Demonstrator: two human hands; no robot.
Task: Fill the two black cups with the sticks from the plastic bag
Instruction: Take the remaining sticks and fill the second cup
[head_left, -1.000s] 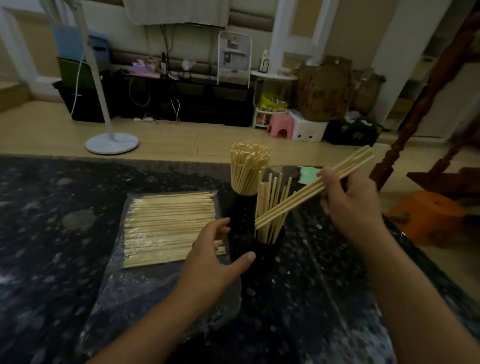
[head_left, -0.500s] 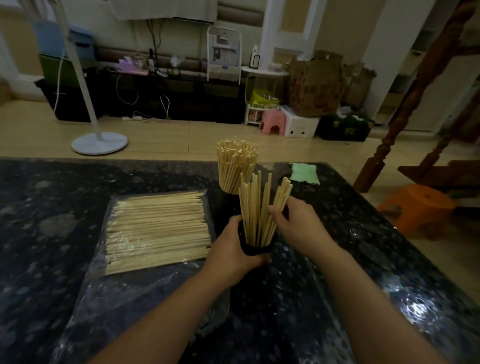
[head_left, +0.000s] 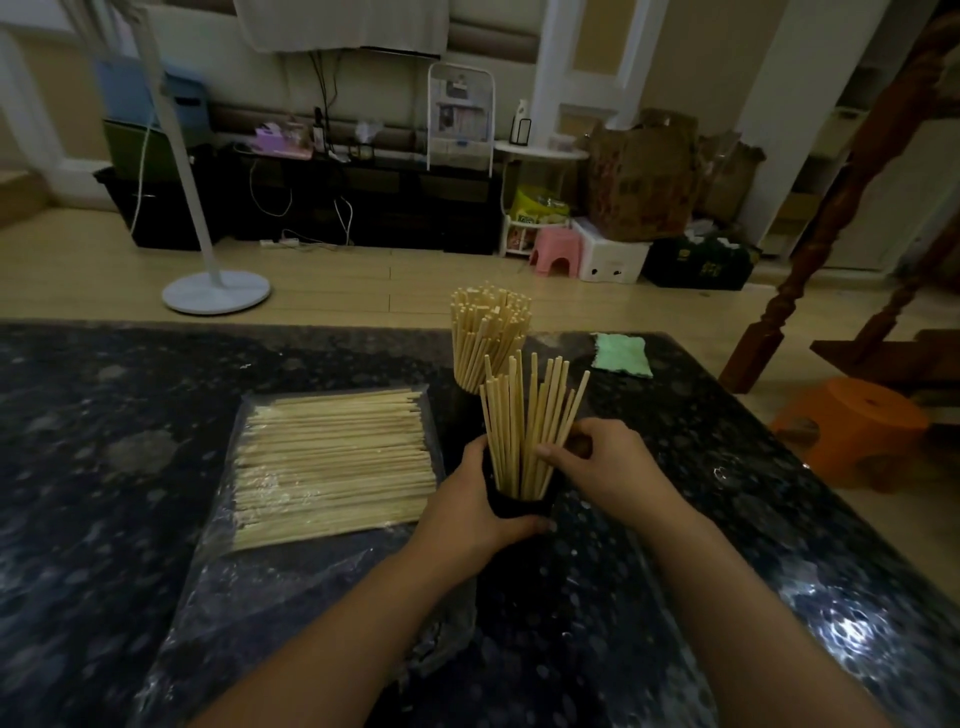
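The left hand (head_left: 467, 499) wraps the near black cup (head_left: 511, 506); the right hand (head_left: 602, 462) pinches its upright sticks (head_left: 524, 431). At 12 o'clock stands the full far cup (head_left: 462, 402); at 9 o'clock lies the plastic bag (head_left: 322, 571) of sticks.

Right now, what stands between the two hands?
In the head view, the near black cup with its loose sticks; the left hand grips it, the right hand touches the sticks.

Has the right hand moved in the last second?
Yes. The right hand came down and in from beside the green cloth to the sticks in the near black cup.
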